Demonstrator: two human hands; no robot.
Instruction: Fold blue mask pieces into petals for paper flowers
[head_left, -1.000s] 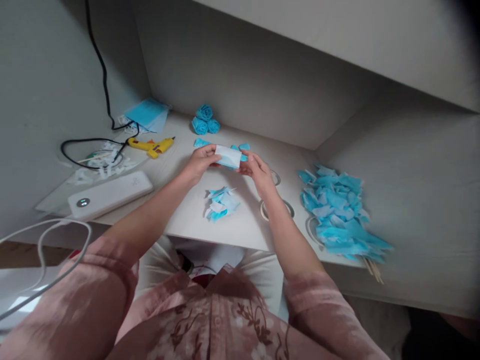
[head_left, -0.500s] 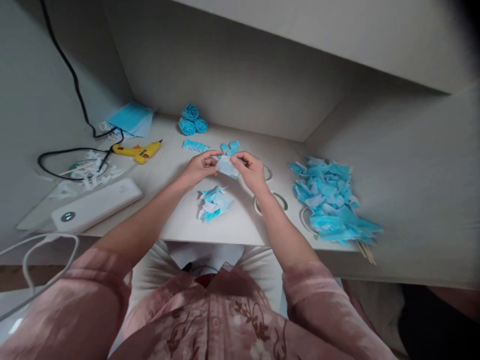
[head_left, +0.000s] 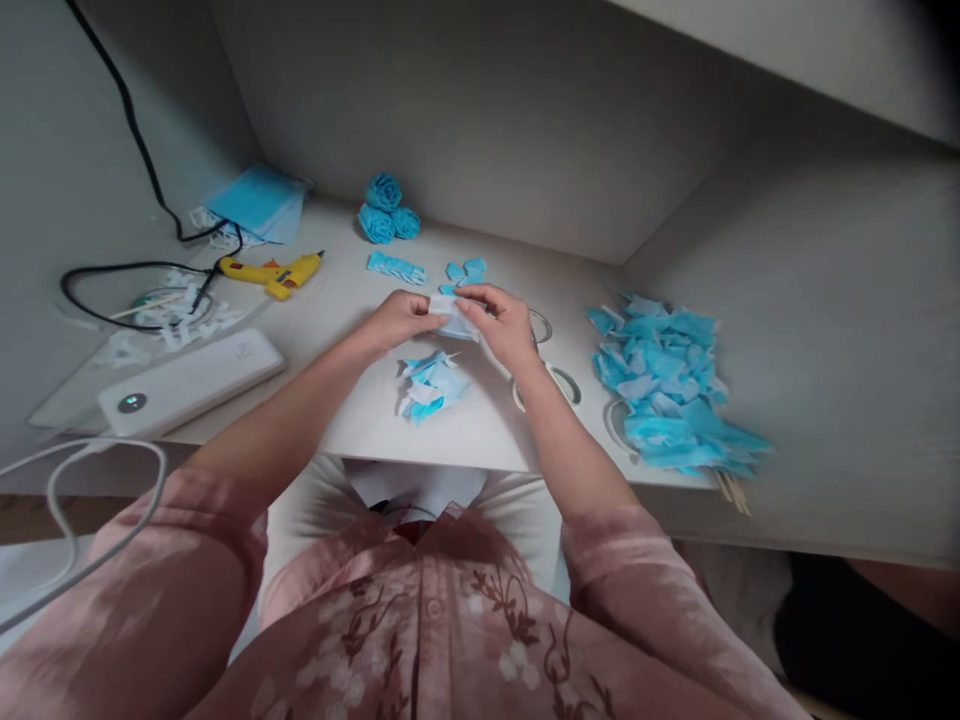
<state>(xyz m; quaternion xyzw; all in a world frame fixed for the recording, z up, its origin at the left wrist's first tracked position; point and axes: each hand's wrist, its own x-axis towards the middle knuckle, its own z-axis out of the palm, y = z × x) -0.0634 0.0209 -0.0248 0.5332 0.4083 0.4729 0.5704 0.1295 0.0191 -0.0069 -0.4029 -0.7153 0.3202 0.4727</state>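
Observation:
Between my two hands, over the middle of the table, is a pale blue-white piece of mask fabric (head_left: pixel 452 318). My left hand (head_left: pixel 405 318) pinches its left edge with thumb and fingers. On the other side, my right hand (head_left: pixel 501 318) grips it, thumb lying across the fabric. Just beyond my fingers lie several small blue folded pieces (head_left: pixel 466 271) and a row of blue folded strips (head_left: pixel 397 267). Nearer to me is a small heap of blue and white scraps (head_left: pixel 430 386). Three blue fabric roses (head_left: pixel 385 210) stand at the back.
To the left are a yellow glue gun (head_left: pixel 274 274), a white power bank (head_left: pixel 191 382), white scraps (head_left: pixel 180 310) and flat blue masks (head_left: pixel 259 205). Tape rolls (head_left: pixel 564 385) lie by my right forearm. Blue fabric flowers on sticks (head_left: pixel 667 380) are piled at the right.
My hands have shifted their hold, and the fabric now lies flatter between them, with my left thumb over its edge. The whole view has tilted slightly.

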